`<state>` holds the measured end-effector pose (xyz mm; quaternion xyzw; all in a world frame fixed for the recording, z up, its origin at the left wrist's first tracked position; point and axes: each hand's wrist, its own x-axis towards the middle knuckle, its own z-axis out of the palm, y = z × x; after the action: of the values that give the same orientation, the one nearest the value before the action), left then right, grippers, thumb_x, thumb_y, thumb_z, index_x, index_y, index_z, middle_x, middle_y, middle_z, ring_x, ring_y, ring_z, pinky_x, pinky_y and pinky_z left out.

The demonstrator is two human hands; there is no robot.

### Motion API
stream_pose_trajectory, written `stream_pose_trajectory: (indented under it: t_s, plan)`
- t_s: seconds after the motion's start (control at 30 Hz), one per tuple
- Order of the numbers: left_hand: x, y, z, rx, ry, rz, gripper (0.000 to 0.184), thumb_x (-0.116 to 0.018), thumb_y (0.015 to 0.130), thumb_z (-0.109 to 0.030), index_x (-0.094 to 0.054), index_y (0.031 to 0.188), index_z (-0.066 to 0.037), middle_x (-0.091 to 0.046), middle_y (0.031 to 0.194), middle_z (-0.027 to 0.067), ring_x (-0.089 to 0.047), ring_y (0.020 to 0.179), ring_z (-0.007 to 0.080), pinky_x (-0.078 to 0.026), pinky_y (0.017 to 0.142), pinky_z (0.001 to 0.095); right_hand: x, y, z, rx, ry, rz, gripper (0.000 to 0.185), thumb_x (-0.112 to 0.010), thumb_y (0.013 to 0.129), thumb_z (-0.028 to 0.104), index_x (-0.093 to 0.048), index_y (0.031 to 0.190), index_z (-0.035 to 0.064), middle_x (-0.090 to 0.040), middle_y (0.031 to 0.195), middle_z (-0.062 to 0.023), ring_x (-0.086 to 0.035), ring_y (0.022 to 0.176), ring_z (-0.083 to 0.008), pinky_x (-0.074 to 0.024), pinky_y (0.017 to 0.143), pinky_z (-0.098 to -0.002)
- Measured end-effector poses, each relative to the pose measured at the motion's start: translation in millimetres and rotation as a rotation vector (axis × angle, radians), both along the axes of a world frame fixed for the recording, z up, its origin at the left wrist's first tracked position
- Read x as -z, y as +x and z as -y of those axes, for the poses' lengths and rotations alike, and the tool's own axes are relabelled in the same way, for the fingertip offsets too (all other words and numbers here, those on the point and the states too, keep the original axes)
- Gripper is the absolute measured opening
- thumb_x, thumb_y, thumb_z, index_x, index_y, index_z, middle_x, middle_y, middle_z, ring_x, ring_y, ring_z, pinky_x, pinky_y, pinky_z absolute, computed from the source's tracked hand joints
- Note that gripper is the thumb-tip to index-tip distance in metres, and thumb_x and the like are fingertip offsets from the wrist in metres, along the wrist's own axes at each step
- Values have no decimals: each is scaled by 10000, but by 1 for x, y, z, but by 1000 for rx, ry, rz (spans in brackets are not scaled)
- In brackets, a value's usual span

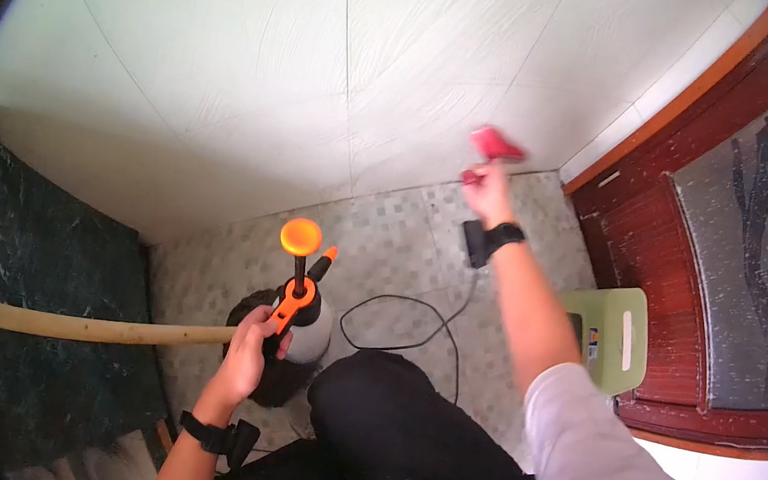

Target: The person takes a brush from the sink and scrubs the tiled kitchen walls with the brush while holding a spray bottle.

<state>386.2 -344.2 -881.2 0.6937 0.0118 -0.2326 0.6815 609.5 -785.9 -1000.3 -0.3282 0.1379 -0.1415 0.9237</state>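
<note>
My left hand (248,351) is wrapped round the black and orange handle of a pump spray bottle (316,334) with a whitish body. An orange pump knob (301,237) tops the bottle, and its orange-tipped nozzle (330,254) points up and to the right. Up at the wall, my right hand (489,194) is closed on a red hand tool (495,144) with a broad head. Motion blurs the tool, so its exact kind is unclear. It is at or close to the white wall (429,60), whose surface carries streaky wet-looking marks.
A wooden stick (87,325) reaches in from the left, beside a dark green marbled panel (54,282). A black cable (395,298) loops over the tiled floor (217,241). To the right are a green plastic container (628,309) and a red-brown door (657,254).
</note>
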Motion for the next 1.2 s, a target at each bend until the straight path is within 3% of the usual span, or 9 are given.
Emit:
stream_pose_trajectory:
  t_s: [0.03,0.1,0.3,0.37,0.6,0.77,0.83,1.03,1.2]
  plan:
    - [-1,0,1,1,-13,13,335,-422,909,-296,-500,1026,8,-521,781,58,-489,721,156,-416,708,307,3,15,47,120,-616,90,401,-417,1030,299,-484,704,75,-493,671,-85,-505,659,-227,-492,694,-429]
    - [-5,0,1,12,22,-13,321,-422,904,-284,-499,1017,7,-519,775,58,-492,724,158,-419,716,310,-92,32,83,230,-222,-138,421,-367,1050,346,-509,764,70,-499,690,-86,-509,660,-224,-499,675,-458]
    - [-10,4,-1,60,8,-31,272,-424,906,-221,-507,995,22,-543,810,68,-503,738,159,-429,731,299,-267,63,22,499,-532,202,171,-406,1039,186,-507,1127,79,-500,720,-55,-523,515,-186,-491,441,-338]
    - [-6,1,2,18,-22,-65,278,-426,904,-222,-508,1000,26,-544,792,69,-508,738,159,-429,730,297,-292,44,-27,486,-825,206,488,-434,1043,216,-316,1512,151,-541,746,-34,-516,464,-136,-479,418,-313]
    - [9,3,-4,9,-25,-48,288,-433,901,-246,-531,970,16,-560,771,68,-528,725,160,-432,728,289,-173,-35,-72,131,-1998,325,677,-552,965,165,-252,1533,377,-632,762,-196,-631,680,-371,-495,612,-462]
    - [25,7,-14,37,91,68,309,-433,929,-232,-531,1035,41,-584,804,80,-544,746,168,-448,731,304,-80,-49,69,182,-1701,-33,538,-506,1010,157,-363,1517,267,-709,1084,-141,-673,870,-244,-518,816,-366]
    - [13,7,-14,22,42,61,313,-425,937,-232,-533,1039,43,-586,803,83,-546,749,169,-448,728,306,-151,-7,98,1023,-1860,361,511,-455,1032,254,-330,1526,207,-681,865,-155,-602,700,-268,-487,696,-345]
    - [17,7,-13,54,0,13,311,-389,953,-218,-534,1019,49,-586,785,87,-546,723,172,-448,701,312,-463,30,72,648,-1064,281,478,-415,1049,278,-351,1520,225,-498,572,-34,-469,374,-154,-416,355,-358]
    - [46,16,-22,51,99,34,326,-389,951,-229,-563,998,42,-602,754,93,-551,677,180,-457,679,328,-489,58,-42,433,-1532,599,406,-376,1051,407,-545,1358,201,-458,703,-41,-466,721,-140,-453,696,-337]
